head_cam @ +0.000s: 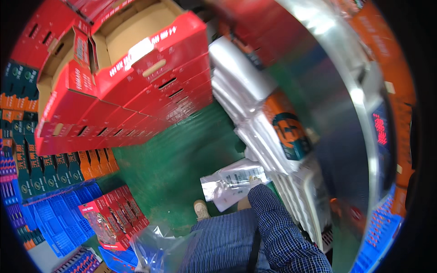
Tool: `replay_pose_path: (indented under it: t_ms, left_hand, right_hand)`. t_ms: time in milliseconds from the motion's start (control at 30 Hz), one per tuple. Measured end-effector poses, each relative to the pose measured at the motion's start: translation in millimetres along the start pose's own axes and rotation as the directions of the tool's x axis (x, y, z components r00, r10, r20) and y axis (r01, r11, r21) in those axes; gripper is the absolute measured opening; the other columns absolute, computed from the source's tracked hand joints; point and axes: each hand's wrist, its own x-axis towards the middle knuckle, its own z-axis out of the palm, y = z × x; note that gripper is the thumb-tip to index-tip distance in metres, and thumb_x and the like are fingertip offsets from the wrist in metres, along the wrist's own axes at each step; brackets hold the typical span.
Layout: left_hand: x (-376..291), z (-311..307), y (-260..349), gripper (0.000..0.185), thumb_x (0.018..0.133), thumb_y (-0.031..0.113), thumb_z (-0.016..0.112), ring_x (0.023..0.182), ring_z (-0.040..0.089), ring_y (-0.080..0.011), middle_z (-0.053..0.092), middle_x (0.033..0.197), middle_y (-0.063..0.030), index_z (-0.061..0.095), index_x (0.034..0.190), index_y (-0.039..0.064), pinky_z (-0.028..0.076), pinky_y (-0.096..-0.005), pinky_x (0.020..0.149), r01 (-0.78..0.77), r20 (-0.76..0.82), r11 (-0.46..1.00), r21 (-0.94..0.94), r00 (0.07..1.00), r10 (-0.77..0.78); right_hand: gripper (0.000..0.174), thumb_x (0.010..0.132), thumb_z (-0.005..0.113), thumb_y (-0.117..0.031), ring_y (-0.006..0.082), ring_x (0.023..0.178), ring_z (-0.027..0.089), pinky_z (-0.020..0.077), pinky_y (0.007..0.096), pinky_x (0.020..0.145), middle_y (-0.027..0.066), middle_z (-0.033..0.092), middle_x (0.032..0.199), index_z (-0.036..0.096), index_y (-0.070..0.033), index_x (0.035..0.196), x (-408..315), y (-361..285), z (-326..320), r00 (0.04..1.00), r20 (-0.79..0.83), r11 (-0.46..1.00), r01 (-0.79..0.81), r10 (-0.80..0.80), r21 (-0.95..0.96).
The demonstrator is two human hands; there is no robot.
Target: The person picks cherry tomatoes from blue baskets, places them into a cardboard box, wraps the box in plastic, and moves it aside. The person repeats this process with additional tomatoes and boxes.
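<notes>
My right hand [253, 178], at the end of a blue checked sleeve [276, 218], is at a clear plastic packet [227, 179] that bears writing. Little of the hand shows, so I cannot tell whether its fingers grip the packet or only touch it. Under the packet's lower edge a pale sheet or bag [228, 203] sticks out. Beside the hand stand white, plastic-wrapped stacks [254, 136] below the metal table's edge. My left hand is out of view. Low in the picture, a loose clear plastic bag [155, 247] lies near my striped apron [218, 239].
Stacked red cartons [136, 99] rise at the upper left, the top ones open. A steel table [327, 102] curves along the right, with an orange-and-green carton [285, 123] under it. Blue crates [61, 215] and red packaged boxes [114, 216] stand lower left on the green floor [170, 163].
</notes>
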Motion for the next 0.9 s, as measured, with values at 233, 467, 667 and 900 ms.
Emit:
replay_pose_path:
  t_ms: [233,467,667,900]
  left_hand:
    - [39,56,22,0.068,0.087,-0.004,0.051,0.094,0.06,-0.0243,0.061,0.11,-0.0128,0.029,0.148,0.014,0.053,-0.0331,0.077,0.274,-0.05,0.923,-0.272,0.953,-0.298]
    - [57,71,40,0.069,0.087,-0.005,0.049,0.09,0.06,-0.0233,0.061,0.11,-0.013,0.027,0.149,0.014,0.053,-0.0325,0.074,0.301,-0.078,0.891,-0.339,0.935,-0.346]
    - [45,58,52,0.069,0.087,-0.007,0.048,0.087,0.061,-0.0225,0.061,0.11,-0.0132,0.026,0.149,0.014,0.053,-0.0319,0.071,0.225,-0.115,0.893,-0.389,0.95,-0.29]
    - [44,18,81,0.07,0.087,-0.008,0.046,0.082,0.061,-0.0216,0.062,0.111,-0.0133,0.025,0.15,0.014,0.053,-0.0312,0.067,-0.027,-0.159,0.901,-0.433,0.986,-0.047]
  right_hand:
    - [0.054,0.096,0.042,-0.015,0.0231,0.138,0.034,0.0375,0.0458,0.106,0.0083,0.032,0.151,0.027,-0.016,0.148,194,-37,48,0.965,-0.106,0.941,0.202,-0.238,-0.271]
    - [0.044,0.096,0.037,-0.023,0.0185,0.128,0.048,0.0193,0.049,0.115,0.0057,0.047,0.143,0.048,-0.015,0.138,260,-33,125,0.939,0.251,0.88,0.314,-0.233,-0.355]
    - [0.04,0.096,0.04,-0.031,0.0272,0.11,0.061,0.0484,0.0422,0.094,0.0179,0.061,0.118,0.056,-0.005,0.122,177,-30,95,0.958,0.227,0.958,0.218,-0.174,-0.187]
    - [0.032,0.083,0.057,-0.019,0.0308,0.082,0.068,0.0548,0.0433,0.073,0.013,0.068,0.089,0.059,-0.012,0.113,-75,-33,-72,0.86,-0.175,0.835,0.509,-0.48,0.208]
